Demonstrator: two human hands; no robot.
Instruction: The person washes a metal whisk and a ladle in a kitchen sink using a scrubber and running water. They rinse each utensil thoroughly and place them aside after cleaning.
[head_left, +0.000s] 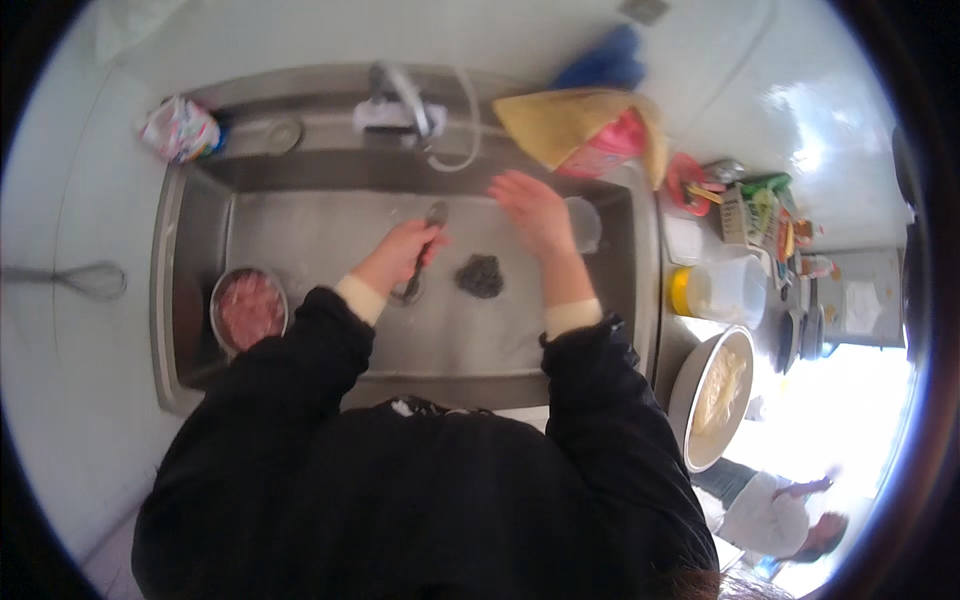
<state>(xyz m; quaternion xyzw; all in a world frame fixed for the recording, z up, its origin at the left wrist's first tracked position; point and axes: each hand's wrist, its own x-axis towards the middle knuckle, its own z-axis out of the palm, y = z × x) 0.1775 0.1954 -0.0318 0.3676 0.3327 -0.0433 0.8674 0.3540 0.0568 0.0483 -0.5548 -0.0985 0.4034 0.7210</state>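
Below me is a large stainless steel sink (337, 360). My left hand (407, 251) grips a dark-handled utensil (416, 274), whose kind I cannot tell; its lower end is near the sink floor. To the right of it a dark steel-wool scrubber (480, 276) lies on the sink floor. My right hand (529, 206) is raised over the right part of the sink, fingers extended, holding nothing. Beside it stands a translucent plastic container (583, 225), partly hidden by the hand. A metal bowl of raw meat pieces (250, 309) sits at the sink's left end.
A faucet (409, 97) with a hose is at the back rim. A yellow cloth (547, 124) covers a pink package. A clear pitcher (724, 291) and a large basin (694, 382) holding a plastic bag stand right. A whisk (90, 280) hangs left. Another person is at lower right.
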